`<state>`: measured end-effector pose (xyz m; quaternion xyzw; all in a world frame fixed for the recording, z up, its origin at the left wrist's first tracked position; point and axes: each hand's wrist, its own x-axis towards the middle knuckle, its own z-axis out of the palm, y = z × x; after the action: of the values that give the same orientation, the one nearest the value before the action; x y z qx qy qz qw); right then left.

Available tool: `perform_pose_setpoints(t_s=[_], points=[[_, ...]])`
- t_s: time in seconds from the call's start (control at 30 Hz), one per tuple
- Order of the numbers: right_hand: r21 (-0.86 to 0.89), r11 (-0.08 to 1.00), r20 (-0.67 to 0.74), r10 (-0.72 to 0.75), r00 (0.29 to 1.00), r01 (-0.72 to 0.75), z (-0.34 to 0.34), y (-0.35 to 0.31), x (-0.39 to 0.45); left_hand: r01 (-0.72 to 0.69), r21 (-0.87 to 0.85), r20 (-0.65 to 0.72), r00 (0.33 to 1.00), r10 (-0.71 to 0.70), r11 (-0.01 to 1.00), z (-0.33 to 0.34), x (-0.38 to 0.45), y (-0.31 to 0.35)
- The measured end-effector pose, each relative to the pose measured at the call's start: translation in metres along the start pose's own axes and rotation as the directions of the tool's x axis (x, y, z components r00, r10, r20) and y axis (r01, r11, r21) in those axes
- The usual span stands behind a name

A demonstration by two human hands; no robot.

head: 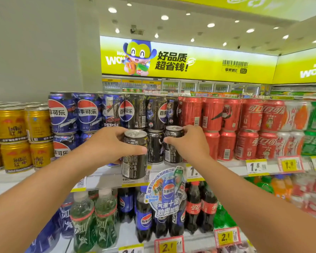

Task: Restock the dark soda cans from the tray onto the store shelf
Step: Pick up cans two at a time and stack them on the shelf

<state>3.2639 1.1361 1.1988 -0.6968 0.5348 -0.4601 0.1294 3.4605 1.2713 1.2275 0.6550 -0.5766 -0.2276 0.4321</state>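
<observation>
My left hand (106, 145) grips a dark soda can (134, 161) upright, held just in front of the shelf edge (106, 177). My right hand (190, 143) grips a second dark can (171, 145) that stands at the front of the shelf's lower row. Between the two cans stands another dark can (155, 148). Above them a stacked row of dark cans (144, 112) fills the upper level. The tray is out of view.
Blue cola cans (75, 112) stand left of the dark ones, gold energy-drink cans (16, 136) further left. Red cola cans (226, 128) are right, then white and green cans. Bottles (144, 216) fill the shelf below, behind a round promo tag (166, 192) and price tags.
</observation>
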Motion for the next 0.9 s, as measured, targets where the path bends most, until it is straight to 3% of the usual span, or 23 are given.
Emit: perform_pose_setpoints(t_s=[0.43, 0.7, 0.9], points=[[-0.128, 0.992, -0.11, -0.032, 0.993, 0.018, 0.015, 0.008, -0.011, -0.038, 0.014, 0.016, 0.999, 0.038, 0.999, 0.002, 0.006, -0.001], [-0.024, 0.998, 0.059, 0.065, 0.996, -0.064, 0.008, 0.031, -0.023, -0.031, 0.007, 0.045, 0.999, 0.03, 1.0, 0.008, 0.012, -0.005], [-0.027, 0.998, 0.036, 0.064, 0.997, -0.063, 0.015, 0.03, -0.019, -0.008, 0.012, 0.05, 0.999, 0.008, 1.0, 0.01, 0.016, -0.007]])
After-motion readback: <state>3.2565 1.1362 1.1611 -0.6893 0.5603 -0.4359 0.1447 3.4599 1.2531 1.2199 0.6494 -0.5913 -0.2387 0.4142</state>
